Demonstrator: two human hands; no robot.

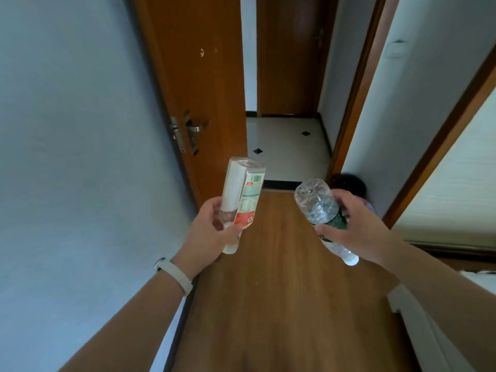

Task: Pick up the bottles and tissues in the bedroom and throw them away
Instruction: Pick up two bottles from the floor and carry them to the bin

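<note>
My left hand (212, 232) grips a clear plastic bottle with a red, white and green label (241, 194), its base pointing up and away from me. My right hand (359, 226) holds a second clear bottle with a dark green label (319, 208), base up too, its white cap end sticking out below my fingers. Both bottles hang over the wooden floor in front of me. A dark round bin (349, 182) stands on the floor by the wall, partly hidden behind my right hand. No tissues show.
An open brown door (198, 89) with a metal handle stands left of the doorway. Beyond it lies a tiled hallway (287, 146) with a closed door at its end. A pale wall fills the left; a white furniture edge (418, 318) sits at lower right.
</note>
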